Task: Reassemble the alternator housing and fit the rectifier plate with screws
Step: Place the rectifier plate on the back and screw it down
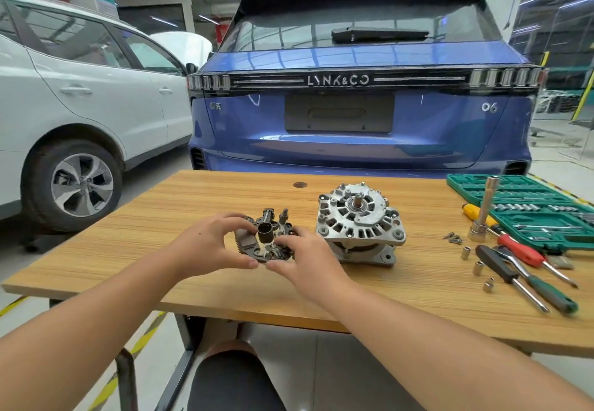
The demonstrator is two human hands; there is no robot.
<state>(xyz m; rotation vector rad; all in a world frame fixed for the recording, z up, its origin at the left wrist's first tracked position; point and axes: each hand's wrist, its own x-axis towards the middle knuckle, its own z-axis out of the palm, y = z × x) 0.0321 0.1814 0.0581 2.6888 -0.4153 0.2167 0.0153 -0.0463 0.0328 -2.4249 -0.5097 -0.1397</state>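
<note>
Dark shorts over a bare knee point(236, 375) sit lowest in view, under the edge of the pale wood-grain workbench point(401, 285). Both bare forearms reach up over it. Left hand point(210, 243) and right hand point(303, 259) together hold the dark grey rectifier plate point(266, 237) with its black cylindrical connector, lifted just above the bench: the left thumb and fingers curl round its left edge, the right fingers pinch its lower right edge. Just beside it, to the right, the silver cast-aluminium alternator housing point(360, 221) stands on the bench, shaft end up, not touching the plate.

Further right lie a few small loose screws point(453, 237), three small sockets point(479, 267), a chrome extension bar standing upright in a socket point(485, 211), and screwdrivers with yellow, red, black and green handles point(520, 254). An open green plastic socket-set case point(527, 205) rests at the bench's right end.

Beyond the bench is a blue car's tailgate point(356, 115) lettered "LYNK&CO" and "06" (a small badge at left is too blurred to read). A white car point(80, 89) stands at left.
</note>
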